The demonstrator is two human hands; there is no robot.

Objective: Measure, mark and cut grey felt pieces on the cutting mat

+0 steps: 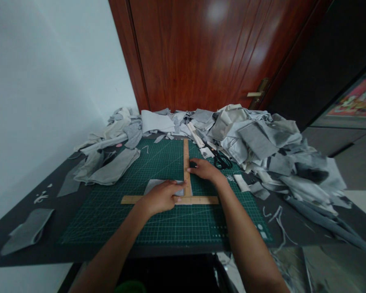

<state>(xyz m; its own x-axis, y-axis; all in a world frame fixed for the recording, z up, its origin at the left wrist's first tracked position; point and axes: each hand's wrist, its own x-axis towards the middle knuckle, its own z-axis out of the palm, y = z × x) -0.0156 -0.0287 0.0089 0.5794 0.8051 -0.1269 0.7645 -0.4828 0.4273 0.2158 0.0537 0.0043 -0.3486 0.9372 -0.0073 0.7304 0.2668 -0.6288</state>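
A wooden T-shaped ruler (186,152) lies on a green cutting mat (161,162), its crossbar toward me and its long blade pointing away. Under it sits a small grey fabric piece (151,184), partly covered by my left hand. My left hand (162,197) presses down near the joint of the ruler, index finger stretched onto the blade and thumb apart at the crossbar. My right hand (203,169) is at the blade's right edge, thumb and index finger curled around a small dark spot. Whether that is a tool or shadow, I cannot tell.
Black-handled scissors (222,161) lie right of my right hand. A large heap of grey and white cloth scraps (259,140) spreads along the back and right. More folded cloth (114,167) lies at the left. Loose threads (280,226) trail at the table's right front edge.
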